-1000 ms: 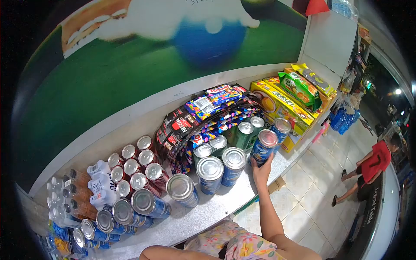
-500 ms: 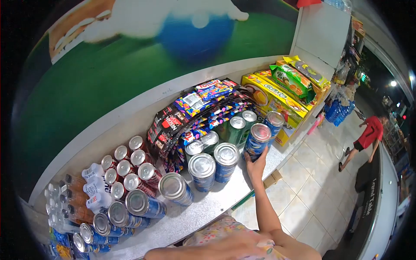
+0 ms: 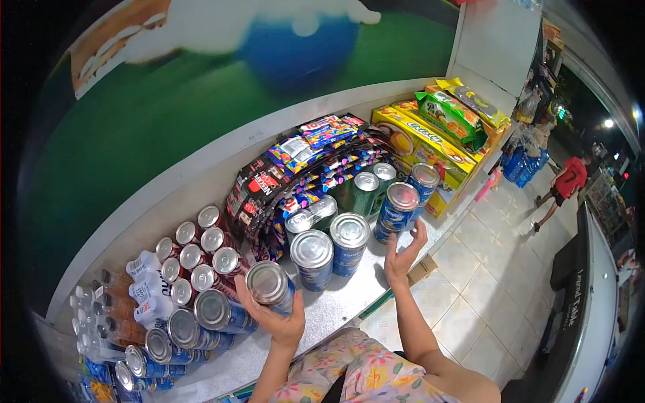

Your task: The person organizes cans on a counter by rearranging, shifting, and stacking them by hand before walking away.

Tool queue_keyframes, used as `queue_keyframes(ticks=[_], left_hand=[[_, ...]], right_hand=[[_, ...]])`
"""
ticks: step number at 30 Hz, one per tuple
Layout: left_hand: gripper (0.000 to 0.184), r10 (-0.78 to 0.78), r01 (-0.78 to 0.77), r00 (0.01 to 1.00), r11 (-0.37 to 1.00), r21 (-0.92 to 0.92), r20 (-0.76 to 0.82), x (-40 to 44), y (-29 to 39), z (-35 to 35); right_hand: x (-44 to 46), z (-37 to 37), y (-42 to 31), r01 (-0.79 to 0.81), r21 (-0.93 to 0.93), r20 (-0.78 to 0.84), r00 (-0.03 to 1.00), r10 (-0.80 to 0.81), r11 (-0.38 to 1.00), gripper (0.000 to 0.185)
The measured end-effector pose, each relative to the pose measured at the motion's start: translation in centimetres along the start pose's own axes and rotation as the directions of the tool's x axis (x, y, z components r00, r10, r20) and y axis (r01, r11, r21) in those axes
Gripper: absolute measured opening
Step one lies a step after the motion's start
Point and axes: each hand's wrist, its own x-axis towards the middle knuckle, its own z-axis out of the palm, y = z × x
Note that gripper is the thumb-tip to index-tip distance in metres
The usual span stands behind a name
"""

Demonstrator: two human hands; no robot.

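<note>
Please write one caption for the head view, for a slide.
Left hand around a blue, silver-topped cylindrical metal can; right hand open beside another such can.

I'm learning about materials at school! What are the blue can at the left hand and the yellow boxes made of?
Blue can: probably metal; its lid looks silvery and shiny, with a rim. Yellow boxes: likely printed cardboard, smooth and slightly glossy, with straight edges.

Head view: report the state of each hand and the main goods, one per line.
Left hand, cupped around left-hand can, grip unclear
Left-hand can, standing, top closed
Right hand, open beside right-hand can, contact unclear
Right-hand can, standing, top closed
Red cans, standing, tops closed
Green packet, lying on yellow boxes
</note>
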Motion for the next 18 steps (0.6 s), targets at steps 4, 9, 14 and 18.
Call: queue_keyframes(ticks=[4, 9, 14, 18], left_hand=[[0.099, -0.051, 0.050, 0.999, 0.989, 0.142, 0.000, -0.7, -0.3, -0.2], [0.095, -0.446, 0.446, 0.895, 0.895, 0.005, 0.010, -4.6, -2.6, 0.0], [0.088, -0.545, 0.551, 0.834, 0.832, -0.072, 0.081, -5.0, -3.1, -0.6], [0.093, -0.574, 0.581, 0.814, 0.806, -0.116, 0.089, -5.1, -3.4, -0.7]], right_hand=[[-1.8, -0.7, -2.5, -0.014, 0.280, 0.176, 0.984, -0.037, 0.960, 0.067], [-4.2, 1.0, -7.3, -0.214, 0.396, 0.420, 0.907, 0.031, 0.893, 0.097], [-3.9, 1.1, -6.8, -0.379, 0.328, 0.552, 0.820, 0.151, 0.865, 0.094], [-4.1, 1.4, -5.5, -0.373, 0.309, 0.588, 0.798, 0.133, 0.875, 0.090]])
